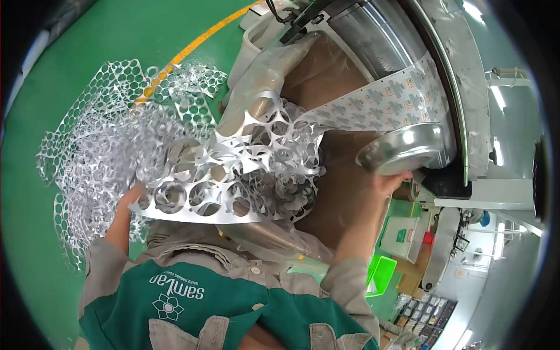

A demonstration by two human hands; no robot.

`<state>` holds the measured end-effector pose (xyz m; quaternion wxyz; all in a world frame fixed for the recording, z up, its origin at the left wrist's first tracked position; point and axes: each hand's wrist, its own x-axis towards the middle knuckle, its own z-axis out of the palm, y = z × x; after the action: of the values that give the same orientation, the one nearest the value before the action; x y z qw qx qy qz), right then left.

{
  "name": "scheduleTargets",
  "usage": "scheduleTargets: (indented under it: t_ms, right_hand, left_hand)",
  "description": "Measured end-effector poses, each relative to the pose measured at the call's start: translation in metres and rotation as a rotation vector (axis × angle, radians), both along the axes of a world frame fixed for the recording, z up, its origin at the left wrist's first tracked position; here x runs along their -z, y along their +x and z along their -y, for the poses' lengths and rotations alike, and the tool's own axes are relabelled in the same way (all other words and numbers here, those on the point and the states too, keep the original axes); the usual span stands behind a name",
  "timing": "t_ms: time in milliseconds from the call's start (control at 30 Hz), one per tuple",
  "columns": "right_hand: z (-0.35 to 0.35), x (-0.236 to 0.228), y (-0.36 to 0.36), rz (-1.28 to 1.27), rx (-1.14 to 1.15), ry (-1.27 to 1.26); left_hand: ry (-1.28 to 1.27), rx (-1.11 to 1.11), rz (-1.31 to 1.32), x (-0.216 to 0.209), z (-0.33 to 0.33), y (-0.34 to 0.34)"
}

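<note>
My right hand (389, 182) grips a shiny round metal bowl (402, 149) from below, its side tipped toward me. The bowl is beside the printed foil web (373, 105) that runs down from the machine roller. At the left, my left hand (135, 193) reaches to the edge of a silvery foil sheet (227, 219) punched with round holes. Foil hides its fingers, so I cannot tell whether they hold the sheet. Crumpled pieces and small cut discs (294, 192) are bunched on the sheet in front of my body.
A big heap of punched foil scrap (111, 157) lies on the green floor (58, 35) at the left, over a yellow line. An open brown box with a clear plastic liner (265, 87) stands under the machine roller (379, 35). Bright green (381, 274) and white bins (402, 238) are at the right.
</note>
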<state>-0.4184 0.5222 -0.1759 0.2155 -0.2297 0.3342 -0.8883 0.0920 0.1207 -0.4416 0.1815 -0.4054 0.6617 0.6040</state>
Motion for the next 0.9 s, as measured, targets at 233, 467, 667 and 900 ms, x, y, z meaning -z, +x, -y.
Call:
scheduleTargets:
  t_ms: [233,467,667,900]
  right_hand:
    - [0.027,0.228,-0.014,-0.404,-0.098,1.92]
    - [0.005,0.276,-0.045,-0.933,-0.588,2.096]
    - [0.176,0.075,0.039,-0.929,-0.213,1.875]
    - [0.249,0.067,0.1,-0.949,0.227,1.624]
  left_hand:
    - [-0.36,-0.141,0.048,0.027,0.042,0.022]
    - [-0.673,-0.049,-0.235,-0.032,0.191,-0.107]
    - [-0.491,-0.227,-0.206,0.053,0.24,-0.157]
    - [-0.582,-0.107,0.042,0.208,0.225,-0.198]
